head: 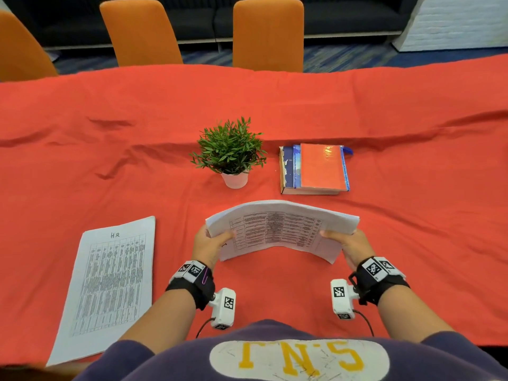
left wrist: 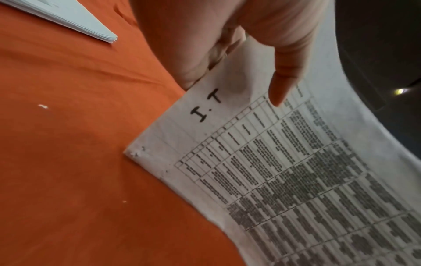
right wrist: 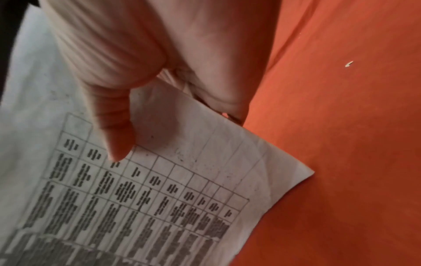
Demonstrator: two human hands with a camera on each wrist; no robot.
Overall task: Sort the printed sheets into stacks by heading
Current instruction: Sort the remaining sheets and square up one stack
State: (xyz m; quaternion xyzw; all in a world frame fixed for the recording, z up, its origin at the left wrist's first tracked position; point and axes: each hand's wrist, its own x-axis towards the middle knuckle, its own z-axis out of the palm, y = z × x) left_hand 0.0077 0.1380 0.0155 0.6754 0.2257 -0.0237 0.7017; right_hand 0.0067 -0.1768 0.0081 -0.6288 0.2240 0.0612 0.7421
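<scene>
Between both hands, above the red tablecloth (head: 275, 105): a bundle of sheets (head: 280, 229) bowed upward, its long axis running left to right.

Left hand (head: 210, 244) pinches the "I.T" heading end, right hand (head: 349, 247) pinches the other end, thumbs on top. HR stack (head: 110, 284) lies flat off to the left, well apart, so the left hand's nearer to it. I'd guess an I.T sheet needs its own spot, not that stack.
</scene>
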